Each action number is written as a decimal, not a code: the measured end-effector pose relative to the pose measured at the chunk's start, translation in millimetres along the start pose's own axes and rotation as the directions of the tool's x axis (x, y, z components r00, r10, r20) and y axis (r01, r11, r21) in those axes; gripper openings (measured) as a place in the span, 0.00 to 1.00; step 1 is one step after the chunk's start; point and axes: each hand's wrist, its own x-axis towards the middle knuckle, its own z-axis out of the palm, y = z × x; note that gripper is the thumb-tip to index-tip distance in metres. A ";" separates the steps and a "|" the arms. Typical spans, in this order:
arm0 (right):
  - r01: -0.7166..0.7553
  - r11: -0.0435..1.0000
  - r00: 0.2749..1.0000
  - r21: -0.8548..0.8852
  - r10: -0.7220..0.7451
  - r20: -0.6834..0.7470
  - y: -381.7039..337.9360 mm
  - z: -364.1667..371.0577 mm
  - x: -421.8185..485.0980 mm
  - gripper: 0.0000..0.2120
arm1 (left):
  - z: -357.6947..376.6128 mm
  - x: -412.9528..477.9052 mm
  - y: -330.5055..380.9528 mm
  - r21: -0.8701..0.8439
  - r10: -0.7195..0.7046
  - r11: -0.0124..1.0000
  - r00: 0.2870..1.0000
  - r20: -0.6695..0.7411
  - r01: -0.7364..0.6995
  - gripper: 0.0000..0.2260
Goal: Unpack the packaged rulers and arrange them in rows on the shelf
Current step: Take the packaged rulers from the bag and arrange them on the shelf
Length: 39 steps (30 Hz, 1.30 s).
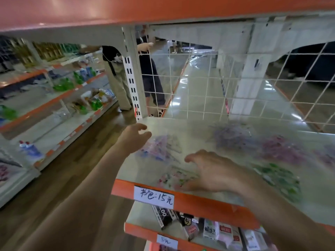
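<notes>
- The shelf [183, 134] has a pale top and an orange front edge, and a handwritten price label [154, 196] is stuck on that edge
- Clear printed rulers lie flat on it in loose groups: a blue-purple group [161, 147] near the left rear corner, a pink-green group [172, 178] at the front edge, a lilac group [230, 136] further back, a magenta group [279, 149] to its right and a green group [279, 180] at the front right
- The left hand [134, 137] hovers at the left rear corner, just beside the blue-purple group; its fingers are loosely curled with the thumb above them, and motion blur makes it impossible to tell whether they pinch a clear wrapper or nothing
- The right hand [215, 173] is palm down with its fingers spread; the fingertips lie on the pink-green group, the thumb pointing toward the blue-purple group
- A white wire mesh [217, 84] backs the shelf
- The lower shelf [137, 214] carries small boxed packs [188, 223]
- Two people [117, 75] stand in the aisle beyond
</notes>
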 end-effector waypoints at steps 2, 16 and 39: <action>-0.016 0.988 1.000 -0.151 0.019 0.018 -10.4 8.7 4.8 0.32 | 2.1 13.6 -11.0 0.117 0.057 0.991 0.995 0.081 -0.066 0.21; -0.036 0.999 0.986 -0.006 0.035 -0.165 -35.4 7.6 90.8 0.24 | -13.4 34.6 -48.2 0.372 0.214 0.830 0.854 0.473 -0.415 0.15; 0.005 0.999 0.982 0.048 0.005 -0.186 -100.3 18.4 120.5 0.30 | -53.4 58.3 -120.8 -0.539 -0.267 0.643 0.819 0.508 0.544 0.11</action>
